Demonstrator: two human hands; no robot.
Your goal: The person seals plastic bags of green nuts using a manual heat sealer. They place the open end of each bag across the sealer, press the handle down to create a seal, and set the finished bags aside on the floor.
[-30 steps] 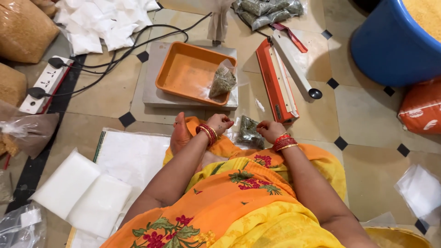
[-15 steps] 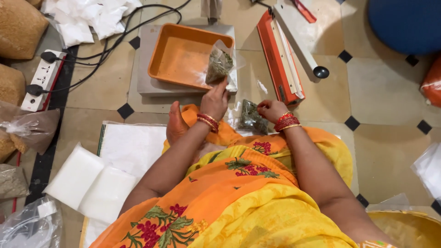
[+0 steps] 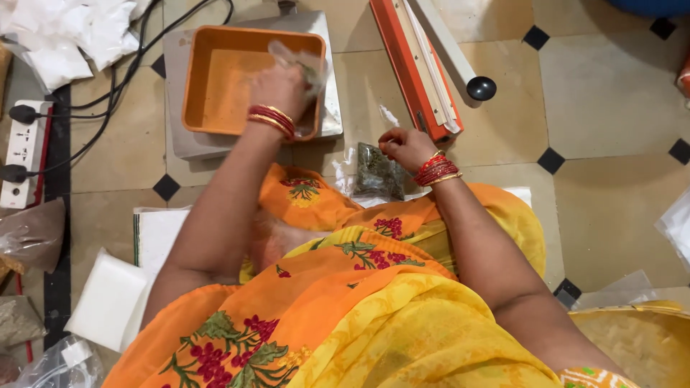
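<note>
My left hand (image 3: 279,90) reaches over the orange tray (image 3: 215,86) on the grey weighing scale (image 3: 188,140) and grips a clear packet of greenish seeds (image 3: 305,65) at the tray's right rim. My right hand (image 3: 404,147) rests on the floor by my lap, fingers curled, touching the top of a second clear packet of greenish seeds (image 3: 374,171). Red bangles circle both wrists. My orange and yellow clothing fills the lower frame.
An orange heat sealer with a black knob (image 3: 424,65) lies right of the scale. A power strip (image 3: 21,151) and black cables sit at left, white pouches (image 3: 72,36) at top left, flat white bags (image 3: 108,309) at bottom left, a yellow tub (image 3: 640,338) at bottom right.
My left hand has risen from my lap to the tray and taken hold of the packet there. The view has tilted closer. My right hand stays by the second packet.
</note>
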